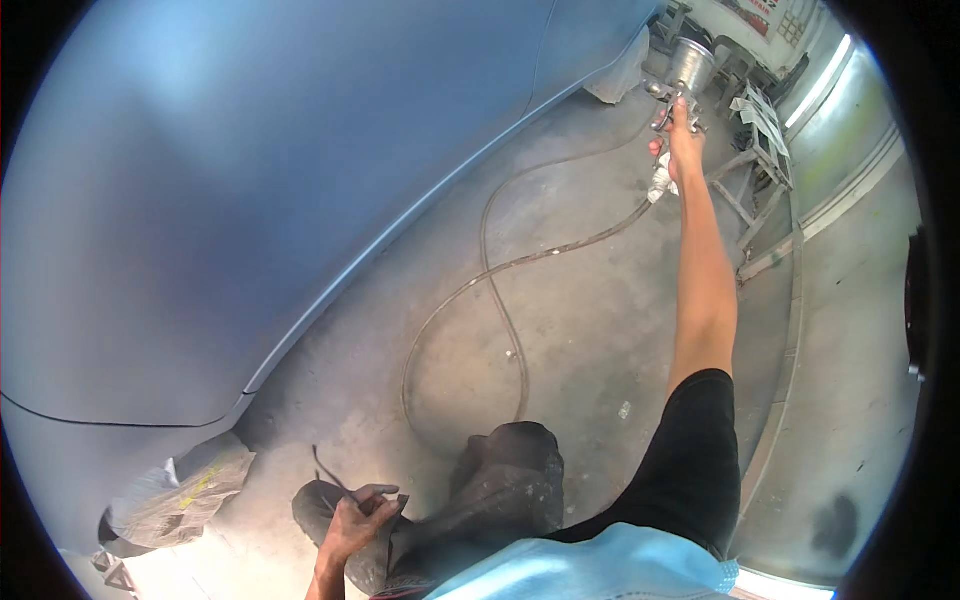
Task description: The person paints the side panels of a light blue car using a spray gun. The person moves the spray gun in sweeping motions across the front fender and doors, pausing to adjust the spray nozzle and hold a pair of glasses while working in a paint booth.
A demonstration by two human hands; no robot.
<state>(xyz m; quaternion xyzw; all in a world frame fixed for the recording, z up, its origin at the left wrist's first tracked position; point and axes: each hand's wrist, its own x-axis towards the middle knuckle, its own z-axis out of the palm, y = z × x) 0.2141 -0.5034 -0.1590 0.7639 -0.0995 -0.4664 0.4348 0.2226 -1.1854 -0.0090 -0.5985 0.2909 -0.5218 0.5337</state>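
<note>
My right hand (686, 145) is stretched far forward on a straight arm, its fingers wrapped round a spray gun (692, 66) with a silvery metal cup. White wrapping covers the bottom of its grip, where a dark air hose (585, 243) joins. To the left, a large blue car body side (300, 170) stands close by. Low in the picture, my left hand (352, 524) is closed in front of my knees. A thin dark strip (330, 469) sticks out from its fingers; what kind of thing it is I cannot make out.
The hose loops and crosses itself on the dusty concrete floor (450, 365). A covered wheel (190, 495) sits at lower left, another wrapped shape (622, 75) near the car's far end. Wooden stands (760, 165) with papers line the right, beside a pale wall (850, 300).
</note>
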